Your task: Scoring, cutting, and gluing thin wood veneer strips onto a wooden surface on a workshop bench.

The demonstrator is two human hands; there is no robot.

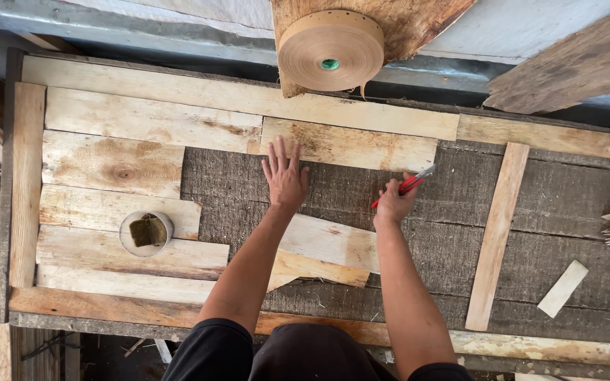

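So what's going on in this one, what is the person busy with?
A person leans over a dark workbench partly covered with thin pale wood sheets. The left hand lies flat, fingers spread, on the bench just below one sheet. The right hand holds a red utility knife, its tip near that sheet's lower edge. A roll of brown paper tape hangs above, and a small round container sits on the sheets to the left.

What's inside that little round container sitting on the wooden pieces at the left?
The round container holds a dark greenish-brown squarish block, perhaps a sponge. It fills most of the opening. Whatever lies beneath it is covered, and any liquid cannot be made out. The container stands on pale wood sheets.
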